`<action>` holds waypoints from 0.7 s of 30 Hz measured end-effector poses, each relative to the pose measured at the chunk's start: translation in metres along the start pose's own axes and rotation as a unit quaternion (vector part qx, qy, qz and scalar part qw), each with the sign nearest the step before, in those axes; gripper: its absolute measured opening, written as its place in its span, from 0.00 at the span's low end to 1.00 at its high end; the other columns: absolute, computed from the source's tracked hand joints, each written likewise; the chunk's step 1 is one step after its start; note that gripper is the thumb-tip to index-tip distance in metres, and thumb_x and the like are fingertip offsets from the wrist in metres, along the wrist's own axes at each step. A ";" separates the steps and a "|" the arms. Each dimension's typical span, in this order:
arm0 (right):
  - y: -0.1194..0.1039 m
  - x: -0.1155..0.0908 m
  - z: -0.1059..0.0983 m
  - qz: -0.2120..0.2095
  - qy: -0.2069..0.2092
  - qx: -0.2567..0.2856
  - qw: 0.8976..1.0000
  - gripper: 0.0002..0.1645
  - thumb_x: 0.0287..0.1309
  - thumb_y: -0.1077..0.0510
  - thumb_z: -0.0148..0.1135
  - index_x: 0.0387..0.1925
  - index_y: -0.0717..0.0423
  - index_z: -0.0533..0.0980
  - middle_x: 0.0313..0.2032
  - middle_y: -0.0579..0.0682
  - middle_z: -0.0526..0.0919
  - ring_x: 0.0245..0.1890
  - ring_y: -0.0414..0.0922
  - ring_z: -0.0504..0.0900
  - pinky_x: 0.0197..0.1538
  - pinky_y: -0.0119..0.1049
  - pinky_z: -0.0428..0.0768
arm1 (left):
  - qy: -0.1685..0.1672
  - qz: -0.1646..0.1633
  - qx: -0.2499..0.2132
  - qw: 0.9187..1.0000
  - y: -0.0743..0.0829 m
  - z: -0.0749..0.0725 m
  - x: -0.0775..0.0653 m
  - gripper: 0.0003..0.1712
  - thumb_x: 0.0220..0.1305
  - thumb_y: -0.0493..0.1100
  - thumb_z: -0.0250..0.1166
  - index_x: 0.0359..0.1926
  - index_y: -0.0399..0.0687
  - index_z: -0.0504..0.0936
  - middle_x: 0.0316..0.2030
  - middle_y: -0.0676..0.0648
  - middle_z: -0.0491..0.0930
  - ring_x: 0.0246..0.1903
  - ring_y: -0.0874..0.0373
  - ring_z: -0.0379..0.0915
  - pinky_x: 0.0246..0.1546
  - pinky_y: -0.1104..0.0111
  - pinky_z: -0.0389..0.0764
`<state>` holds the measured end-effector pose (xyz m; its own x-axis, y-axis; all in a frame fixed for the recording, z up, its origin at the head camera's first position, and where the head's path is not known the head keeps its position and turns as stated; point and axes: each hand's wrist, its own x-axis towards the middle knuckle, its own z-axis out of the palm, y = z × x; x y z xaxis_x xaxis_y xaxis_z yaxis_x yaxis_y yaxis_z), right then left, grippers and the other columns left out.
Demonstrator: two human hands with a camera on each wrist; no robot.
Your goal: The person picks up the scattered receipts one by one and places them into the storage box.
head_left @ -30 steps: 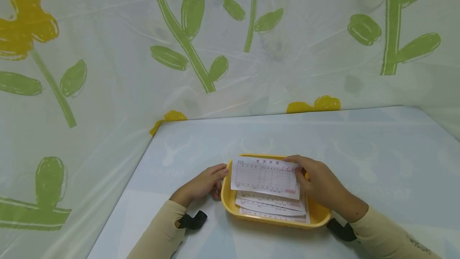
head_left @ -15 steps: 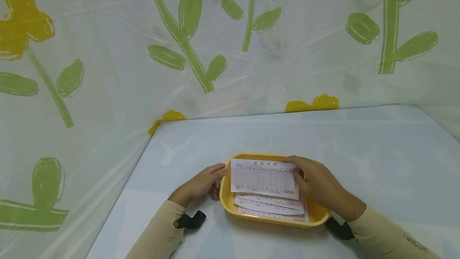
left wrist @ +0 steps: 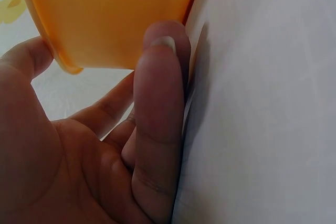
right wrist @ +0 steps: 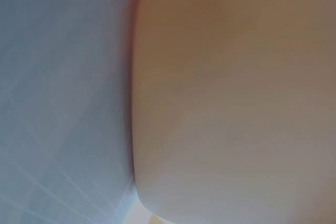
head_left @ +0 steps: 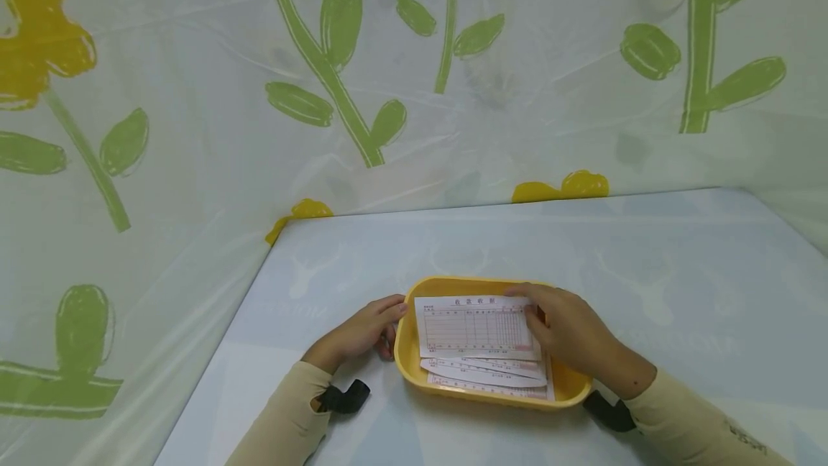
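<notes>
A yellow plastic basket (head_left: 479,403) stands on the table with several printed paper receipts (head_left: 485,380) lying overlapped in it. My left hand (head_left: 359,329) holds the basket's left end. In the left wrist view, its thumb (left wrist: 31,59) touches the rim while other fingers (left wrist: 157,98) lie low by the outer wall. With the fingers over its upper right corner, my right hand (head_left: 576,329) pinches the top receipt (head_left: 479,326), which lies over the others. The thumb's hold is partly hidden. A blurred tan surface fills most of the right wrist view, without the fingers.
The pale blue-white table (head_left: 679,293) reaches back to a white curtain (head_left: 550,113) printed with yellow flowers and green leaves. A dark wrist-worn piece (head_left: 346,395) juts from the left cuff, and another (head_left: 610,412) sits below the right wrist.
The top receipt has come down toward me in my right hand, covering more of the receipts below. My left hand keeps its place on the basket.
</notes>
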<state>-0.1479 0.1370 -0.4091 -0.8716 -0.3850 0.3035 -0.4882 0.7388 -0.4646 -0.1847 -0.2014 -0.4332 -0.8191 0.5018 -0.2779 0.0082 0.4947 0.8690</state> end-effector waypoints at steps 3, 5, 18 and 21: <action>0.000 0.000 0.000 0.003 0.000 -0.004 1.000 0.20 0.61 0.68 0.61 0.54 0.54 0.80 0.46 0.48 0.85 0.30 0.37 0.72 0.31 0.27 0.72 | 0.001 0.000 0.001 1.000 0.001 0.000 0.000 0.28 0.78 0.58 0.44 0.67 0.46 0.68 0.22 0.49 0.79 0.23 0.56 0.78 0.27 0.66 0.83; 0.000 0.001 0.000 0.007 -0.003 -0.006 1.000 0.20 0.61 0.68 0.62 0.54 0.54 0.80 0.45 0.48 0.84 0.29 0.37 0.72 0.30 0.27 0.72 | 0.002 0.000 0.000 1.000 0.001 -0.001 0.000 0.28 0.78 0.58 0.44 0.67 0.46 0.68 0.22 0.49 0.79 0.24 0.56 0.78 0.27 0.66 0.83; -0.003 0.002 0.001 0.008 -0.017 -0.031 0.999 0.21 0.58 0.67 0.66 0.54 0.53 0.80 0.46 0.48 0.86 0.30 0.37 0.73 0.34 0.30 0.75 | -0.001 0.008 -0.007 1.000 0.000 0.000 -0.001 0.27 0.79 0.56 0.44 0.65 0.44 0.69 0.21 0.50 0.78 0.22 0.57 0.77 0.25 0.66 0.82; -0.003 0.003 0.001 0.005 -0.020 -0.041 0.999 0.21 0.57 0.66 0.67 0.53 0.53 0.81 0.49 0.50 0.87 0.32 0.38 0.75 0.39 0.35 0.79 | -0.002 0.006 -0.008 1.000 0.000 0.001 0.000 0.27 0.79 0.56 0.45 0.66 0.44 0.69 0.21 0.50 0.78 0.22 0.57 0.77 0.25 0.67 0.81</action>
<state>-0.1488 0.1332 -0.4075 -0.8784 -0.3978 0.2650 -0.4754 0.7846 -0.3980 -0.1839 -0.2007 -0.4335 -0.8172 0.5095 -0.2695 0.0079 0.4775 0.8786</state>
